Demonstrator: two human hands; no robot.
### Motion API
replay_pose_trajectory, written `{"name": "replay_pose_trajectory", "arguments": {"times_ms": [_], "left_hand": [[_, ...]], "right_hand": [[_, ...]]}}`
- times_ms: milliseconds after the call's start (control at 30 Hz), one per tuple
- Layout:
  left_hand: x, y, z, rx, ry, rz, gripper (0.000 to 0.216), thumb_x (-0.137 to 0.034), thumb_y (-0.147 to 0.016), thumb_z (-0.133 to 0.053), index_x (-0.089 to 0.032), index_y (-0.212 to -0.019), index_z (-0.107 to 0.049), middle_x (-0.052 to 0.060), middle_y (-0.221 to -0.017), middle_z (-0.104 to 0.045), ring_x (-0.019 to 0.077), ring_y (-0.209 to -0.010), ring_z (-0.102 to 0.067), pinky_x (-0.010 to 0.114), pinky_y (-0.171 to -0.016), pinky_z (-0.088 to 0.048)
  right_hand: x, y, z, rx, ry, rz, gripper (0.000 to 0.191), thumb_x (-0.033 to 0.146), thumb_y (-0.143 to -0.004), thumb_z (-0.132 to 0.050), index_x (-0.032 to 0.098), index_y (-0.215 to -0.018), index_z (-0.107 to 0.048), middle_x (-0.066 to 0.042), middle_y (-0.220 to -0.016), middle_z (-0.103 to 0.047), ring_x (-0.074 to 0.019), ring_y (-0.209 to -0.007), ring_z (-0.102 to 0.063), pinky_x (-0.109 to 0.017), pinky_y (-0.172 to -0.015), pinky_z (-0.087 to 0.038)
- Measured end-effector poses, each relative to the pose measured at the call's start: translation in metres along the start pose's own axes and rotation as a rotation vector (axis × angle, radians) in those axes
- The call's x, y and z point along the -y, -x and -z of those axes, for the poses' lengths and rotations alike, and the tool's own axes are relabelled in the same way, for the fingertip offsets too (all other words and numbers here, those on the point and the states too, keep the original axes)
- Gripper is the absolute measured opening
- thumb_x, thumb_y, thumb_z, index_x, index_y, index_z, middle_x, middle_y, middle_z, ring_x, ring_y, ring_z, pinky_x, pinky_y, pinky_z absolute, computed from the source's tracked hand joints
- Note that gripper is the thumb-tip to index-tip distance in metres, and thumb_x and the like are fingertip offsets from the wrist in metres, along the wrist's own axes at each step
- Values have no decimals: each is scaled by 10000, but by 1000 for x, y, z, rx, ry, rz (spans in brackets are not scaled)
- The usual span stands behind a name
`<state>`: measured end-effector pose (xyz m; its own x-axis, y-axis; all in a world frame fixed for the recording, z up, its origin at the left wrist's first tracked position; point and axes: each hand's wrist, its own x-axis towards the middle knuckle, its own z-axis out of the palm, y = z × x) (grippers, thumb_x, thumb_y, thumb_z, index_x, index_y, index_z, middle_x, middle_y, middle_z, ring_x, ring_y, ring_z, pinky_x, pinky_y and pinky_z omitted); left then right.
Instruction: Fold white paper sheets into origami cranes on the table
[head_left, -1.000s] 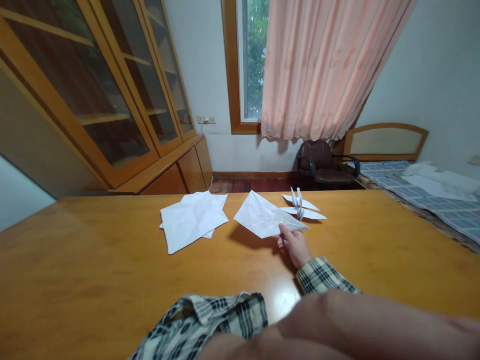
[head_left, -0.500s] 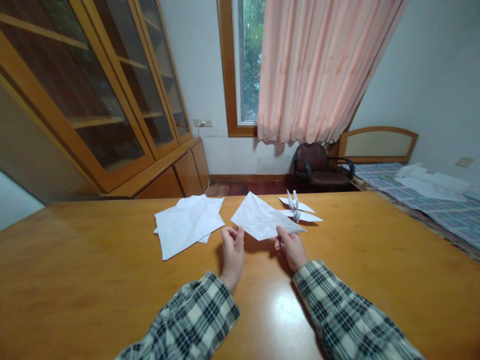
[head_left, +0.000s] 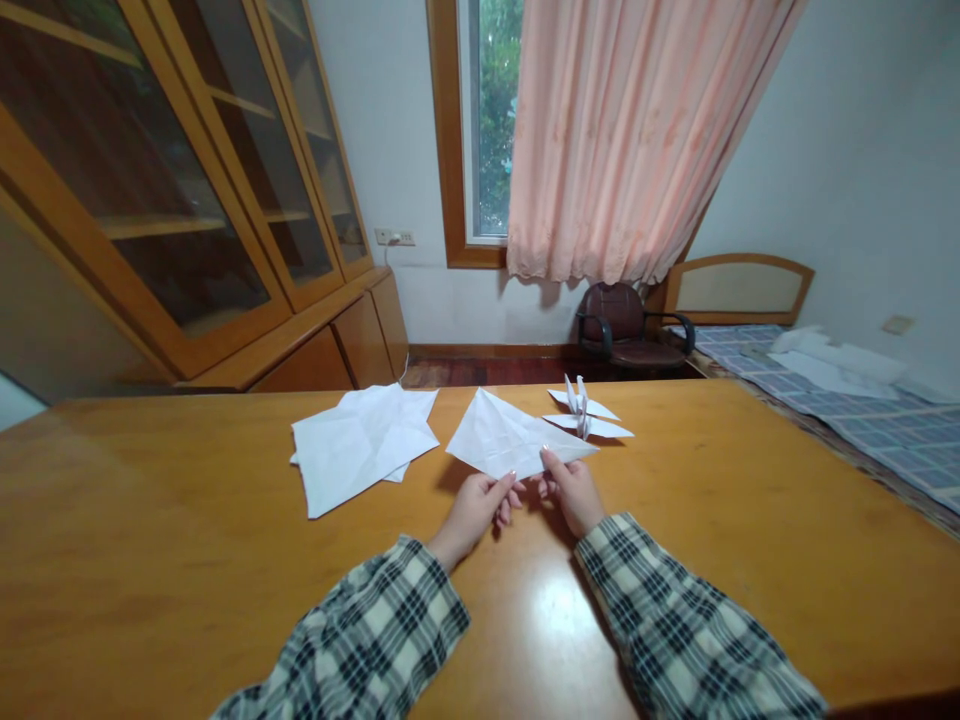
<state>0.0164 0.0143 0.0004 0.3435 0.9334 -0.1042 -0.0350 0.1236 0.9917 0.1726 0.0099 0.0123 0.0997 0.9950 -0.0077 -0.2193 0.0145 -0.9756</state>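
Observation:
Between my hands is a folded sheet of white paper (head_left: pixel 501 437), creased and kite-like, with a long point toward the right. My left hand (head_left: pixel 481 506) pinches its near edge at the middle, thumb on top. On the right part of the same edge, my right hand (head_left: pixel 571 490) is closed with the thumb pressed on the paper. Just beyond the paper's right tip stand folded paper cranes (head_left: pixel 581 412), wings spread. To the left lies a loose stack of creased white sheets (head_left: pixel 360 445).
The wooden table (head_left: pixel 180 560) spans the foreground. Behind it are a glass-door cabinet (head_left: pixel 247 200), a pink curtain (head_left: pixel 637 140) by the window, a dark red armchair (head_left: pixel 626 325) and a bed (head_left: pixel 832 410) with papers on its checked cover.
My left hand has moved right along the paper, from its left corner to the middle of the near edge. The paper has turned slightly. The view has shifted a little.

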Motion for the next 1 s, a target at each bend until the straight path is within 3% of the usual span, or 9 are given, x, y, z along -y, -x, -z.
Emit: {"name": "replay_pose_trajectory", "arguments": {"times_ms": [167,333,700,1000], "left_hand": [[-4,1,-2,-24,-78,-23,436,-518,-780,-517,-110,-666,-621,-23,-411,-513,65,-312,-419,179,-335,-316],[-3,2,-3,-24,-108,-28,451,-527,-776,-513,-116,-613,-604,-15,-408,-505,68,-326,-426,174,-334,-310],[-1,0,-3,-17,-136,-41,467,-538,-784,-495,-116,-619,-608,-12,-400,-510,76,-327,-434,184,-347,-339],[-1,1,-2,-48,-63,-31,418,-503,-762,-546,-97,-711,-632,6,-509,-569,73,-368,-465,177,-346,-351]], "right_hand": [[0,4,-5,72,67,-62,445,557,-667,-643,128,-555,-602,-21,-477,-572,-91,-394,-467,-212,-396,-365],[-3,7,-7,177,189,-23,436,561,-682,-624,149,-543,-584,6,-431,-540,-91,-372,-457,-209,-380,-340],[-7,6,-5,120,186,-41,636,686,-744,-440,132,-460,-570,-18,-408,-523,-72,-358,-444,-185,-385,-329],[-5,2,0,31,214,-31,623,661,-761,-454,128,-466,-584,-4,-352,-474,-67,-320,-411,-183,-347,-260]]}}
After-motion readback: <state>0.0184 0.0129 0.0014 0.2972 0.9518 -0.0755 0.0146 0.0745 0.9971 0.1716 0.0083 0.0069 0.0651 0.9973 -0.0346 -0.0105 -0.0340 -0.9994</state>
